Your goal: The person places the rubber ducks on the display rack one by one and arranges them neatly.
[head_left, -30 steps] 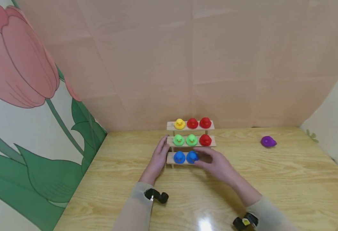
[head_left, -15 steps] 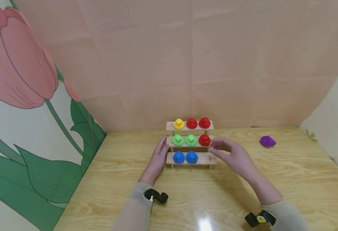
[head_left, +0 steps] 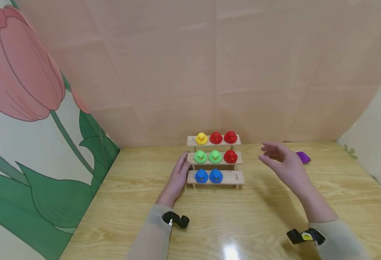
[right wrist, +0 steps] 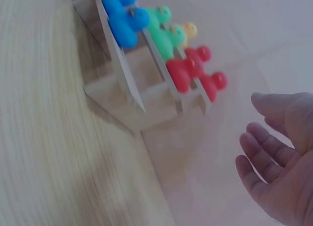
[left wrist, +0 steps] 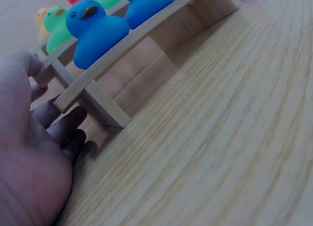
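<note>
My left hand [head_left: 179, 173] holds the left end of a three-tier wooden display stand [head_left: 232, 177]. In the left wrist view, its fingers [left wrist: 68, 125] curl by the end of the lower tiers. Two blue rubber ducks [head_left: 208, 176] sit on the bottom tier, leaving its right end bare. On the middle tier are two green ducks [head_left: 208, 156] and a red duck [head_left: 230, 156]; a yellow duck [head_left: 201, 138] and two red ducks [head_left: 223, 137] line the top. My right hand [head_left: 288, 164], holding nothing, hovers right of the stand with fingers loosely bent.
A purple duck [head_left: 304, 157] lies on the wooden table [head_left: 216, 220] at the far right, partly hidden behind my right hand. A pinkish sheet [head_left: 177, 72] hangs behind the table, and a wall with painted tulips [head_left: 24, 68] stands at left.
My right hand has left the blue duck on the bottom tier and moved right, near the purple duck. My left hand stays at the stand's left end.
</note>
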The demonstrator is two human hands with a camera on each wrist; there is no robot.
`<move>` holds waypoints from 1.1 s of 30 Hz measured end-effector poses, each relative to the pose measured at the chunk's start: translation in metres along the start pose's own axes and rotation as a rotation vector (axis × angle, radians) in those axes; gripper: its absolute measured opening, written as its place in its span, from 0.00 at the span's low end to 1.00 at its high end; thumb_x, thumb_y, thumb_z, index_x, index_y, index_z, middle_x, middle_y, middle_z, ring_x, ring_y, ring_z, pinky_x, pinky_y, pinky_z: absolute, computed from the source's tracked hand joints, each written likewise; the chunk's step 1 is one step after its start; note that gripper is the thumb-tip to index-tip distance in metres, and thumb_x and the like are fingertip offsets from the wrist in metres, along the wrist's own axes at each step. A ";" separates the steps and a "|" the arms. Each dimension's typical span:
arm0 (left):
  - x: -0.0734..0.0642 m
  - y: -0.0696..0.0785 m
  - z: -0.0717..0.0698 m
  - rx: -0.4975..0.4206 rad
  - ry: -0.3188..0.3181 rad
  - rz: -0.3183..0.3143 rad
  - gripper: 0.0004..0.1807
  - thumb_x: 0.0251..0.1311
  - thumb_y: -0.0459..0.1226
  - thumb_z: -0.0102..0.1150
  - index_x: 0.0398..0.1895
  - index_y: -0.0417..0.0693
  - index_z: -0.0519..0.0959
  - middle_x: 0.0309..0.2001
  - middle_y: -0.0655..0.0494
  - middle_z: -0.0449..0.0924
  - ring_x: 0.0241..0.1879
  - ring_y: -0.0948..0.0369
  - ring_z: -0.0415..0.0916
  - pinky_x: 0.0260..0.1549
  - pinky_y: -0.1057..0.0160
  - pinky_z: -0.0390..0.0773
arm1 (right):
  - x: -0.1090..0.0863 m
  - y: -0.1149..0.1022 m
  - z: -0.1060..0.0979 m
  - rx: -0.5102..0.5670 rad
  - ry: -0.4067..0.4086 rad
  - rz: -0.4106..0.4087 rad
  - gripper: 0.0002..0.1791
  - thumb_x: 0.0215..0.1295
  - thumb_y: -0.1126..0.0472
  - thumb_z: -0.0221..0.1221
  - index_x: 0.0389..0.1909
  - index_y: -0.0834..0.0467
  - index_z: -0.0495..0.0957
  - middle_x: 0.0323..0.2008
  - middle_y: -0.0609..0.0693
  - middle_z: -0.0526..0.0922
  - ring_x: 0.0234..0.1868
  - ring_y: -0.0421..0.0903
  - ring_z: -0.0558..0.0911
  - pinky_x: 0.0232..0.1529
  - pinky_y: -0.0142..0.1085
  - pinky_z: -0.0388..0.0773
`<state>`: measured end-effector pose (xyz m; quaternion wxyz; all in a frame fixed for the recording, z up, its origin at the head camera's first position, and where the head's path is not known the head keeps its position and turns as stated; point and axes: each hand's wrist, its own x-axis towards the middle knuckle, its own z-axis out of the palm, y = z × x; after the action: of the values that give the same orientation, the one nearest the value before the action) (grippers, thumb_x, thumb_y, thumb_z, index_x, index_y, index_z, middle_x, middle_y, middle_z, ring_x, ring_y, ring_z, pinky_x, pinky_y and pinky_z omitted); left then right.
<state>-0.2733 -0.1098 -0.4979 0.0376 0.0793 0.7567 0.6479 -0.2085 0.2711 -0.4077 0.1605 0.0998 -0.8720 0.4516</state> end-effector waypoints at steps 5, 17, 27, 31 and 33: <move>0.002 0.002 0.001 0.016 0.004 0.002 0.34 0.87 0.60 0.45 0.90 0.71 0.57 0.89 0.58 0.53 0.87 0.52 0.49 0.84 0.45 0.52 | 0.003 0.018 -0.015 -0.013 0.041 0.038 0.32 0.80 0.48 0.68 0.77 0.58 0.75 0.68 0.60 0.81 0.65 0.56 0.80 0.53 0.13 0.72; 0.007 -0.002 0.000 0.008 0.007 0.025 0.30 0.88 0.56 0.43 0.89 0.74 0.59 0.88 0.59 0.56 0.86 0.55 0.50 0.84 0.47 0.52 | 0.006 0.058 -0.039 -0.028 0.060 0.219 0.42 0.81 0.39 0.63 0.85 0.55 0.66 0.80 0.66 0.67 0.73 0.69 0.70 0.59 0.28 0.78; 0.005 -0.003 0.000 -0.010 0.007 0.021 0.30 0.89 0.55 0.44 0.88 0.76 0.59 0.87 0.59 0.56 0.86 0.54 0.51 0.84 0.46 0.52 | 0.001 0.094 -0.053 0.066 0.125 0.400 0.43 0.81 0.37 0.61 0.89 0.46 0.60 0.86 0.66 0.54 0.82 0.72 0.61 0.80 0.52 0.67; 0.004 -0.004 0.001 -0.006 0.011 0.012 0.30 0.88 0.56 0.44 0.88 0.76 0.59 0.88 0.60 0.56 0.86 0.55 0.51 0.84 0.47 0.52 | -0.002 0.110 -0.054 0.060 0.145 0.422 0.43 0.82 0.38 0.61 0.89 0.49 0.60 0.86 0.68 0.55 0.82 0.74 0.59 0.80 0.64 0.62; 0.004 -0.004 0.001 -0.007 0.011 0.013 0.30 0.88 0.56 0.44 0.88 0.75 0.59 0.88 0.60 0.56 0.86 0.55 0.50 0.84 0.47 0.52 | -0.003 0.116 -0.055 0.054 0.147 0.436 0.43 0.82 0.38 0.60 0.89 0.49 0.59 0.86 0.69 0.54 0.82 0.75 0.59 0.79 0.64 0.63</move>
<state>-0.2777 -0.1089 -0.5017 0.0295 0.0804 0.7540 0.6513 -0.2324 0.3823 -0.4665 0.1193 -0.1197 -0.8464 0.5050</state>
